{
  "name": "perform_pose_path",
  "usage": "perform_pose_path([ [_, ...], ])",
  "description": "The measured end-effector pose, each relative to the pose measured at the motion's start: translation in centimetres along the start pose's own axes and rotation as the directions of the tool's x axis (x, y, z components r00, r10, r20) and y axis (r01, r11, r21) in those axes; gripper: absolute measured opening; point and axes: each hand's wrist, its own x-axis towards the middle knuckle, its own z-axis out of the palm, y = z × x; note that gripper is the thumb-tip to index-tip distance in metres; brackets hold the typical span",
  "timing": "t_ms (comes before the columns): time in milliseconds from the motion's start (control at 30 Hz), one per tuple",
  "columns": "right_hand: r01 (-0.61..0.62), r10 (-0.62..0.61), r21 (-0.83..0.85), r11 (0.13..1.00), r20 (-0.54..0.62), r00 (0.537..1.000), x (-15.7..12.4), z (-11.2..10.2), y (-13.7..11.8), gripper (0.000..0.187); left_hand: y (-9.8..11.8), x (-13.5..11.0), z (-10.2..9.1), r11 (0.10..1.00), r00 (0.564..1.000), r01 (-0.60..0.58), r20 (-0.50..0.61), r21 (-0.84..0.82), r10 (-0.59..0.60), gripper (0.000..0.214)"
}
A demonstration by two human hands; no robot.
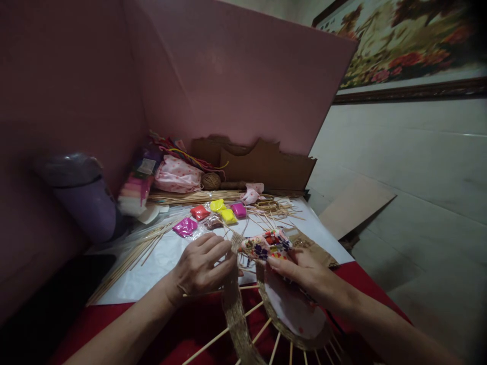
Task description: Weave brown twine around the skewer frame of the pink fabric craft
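Observation:
A craft piece with thin wooden sticks (262, 332) fanning out from a pale pink panel (294, 304) hangs over the front of the table. Woven brown twine edges the panel, and a second twine band (236, 314) crosses the sticks farther out. My left hand (205, 263) is closed, with its fingers pinching the upper end of that outer band. A floral cloth-covered part (266, 245) sits at the top of the piece. Round its right side my right hand (304, 271) is closed, thumb in front. The fingers behind the cloth are hidden.
Several coloured clay packets (228, 216) lie on white paper (152, 274) beyond my hands. Loose sticks (133, 258) are at left, near a purple tumbler (85, 203). Scissors (270, 204), a twine ball (210, 181) and cardboard (262, 165) are at the back.

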Motion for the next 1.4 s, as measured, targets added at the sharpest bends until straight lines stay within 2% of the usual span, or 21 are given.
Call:
perform_pose_path([
  [333,0.062,-0.062,-0.024,0.998,-0.022,0.998,-0.5,0.4,-0.4,0.035,0.0,0.1,-0.1,1.000,1.000,0.001,0.000,0.010,-0.001,0.015],
  [1133,0.005,-0.005,0.033,0.999,-0.001,1.000,-0.9,0.7,-0.5,0.036,0.1,0.4,-0.3,1.000,1.000,-0.005,-0.010,-0.001,0.005,0.017],
  [1400,0.030,-0.029,0.015,0.999,-0.020,0.999,-0.8,1.0,-0.4,0.035,0.0,0.4,-0.3,1.000,1.000,0.002,-0.009,0.002,-0.002,0.014],
])
